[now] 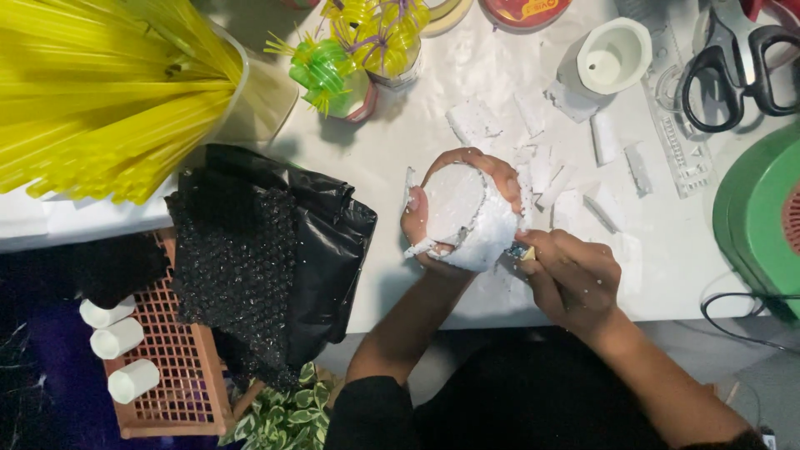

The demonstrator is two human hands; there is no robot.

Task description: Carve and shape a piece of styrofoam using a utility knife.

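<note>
Head view shows a white foam block (467, 218), rounded on top with rough, crumbly cut edges, near the middle of the white desk (400, 275). Left hand (450, 208) cups it from 9 o'clock, fingers wrapped over its top. Right hand (571, 279), at 4 o'clock, is curled tight on a small tool (520, 250) touching the block's edge, with foam scraps (575, 179) at 2 o'clock.

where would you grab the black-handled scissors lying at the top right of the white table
Probably by the black handle loops of the black-handled scissors, coming from above: they lie flat on the white table, loops toward the person, with the blade end running out of view.
</note>
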